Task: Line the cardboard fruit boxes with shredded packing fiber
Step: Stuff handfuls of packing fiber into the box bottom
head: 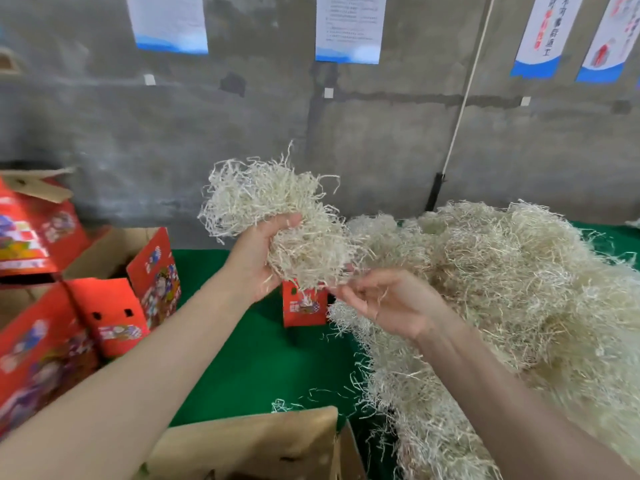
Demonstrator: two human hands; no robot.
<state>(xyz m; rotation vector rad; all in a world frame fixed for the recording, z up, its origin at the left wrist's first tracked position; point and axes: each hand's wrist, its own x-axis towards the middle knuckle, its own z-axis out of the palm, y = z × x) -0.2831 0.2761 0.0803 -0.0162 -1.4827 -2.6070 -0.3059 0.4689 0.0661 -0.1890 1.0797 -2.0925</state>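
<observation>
Above the green worktop (263,358), gripping a fat clump of shredded fiber (273,209) with the left hand (258,258), thumb and curled fingers wrapped right into it. Held high, clear of the boxes, with loose strands trailing from its lower edge. Just below, reaching in with the right hand (384,303), palm up and fingers loosely spread, clasping nothing, only a few stray strands across the palm. Off to the right, piled on the worktop, a great heap of fiber (502,289), right beside that wrist. Down at the near edge, a brown cardboard box (249,441), flaps up, inside hidden. Over on the left, stacked red printed boxes (114,306), flaps open. Behind the hands, one small red box (304,306), standing upright.
</observation>
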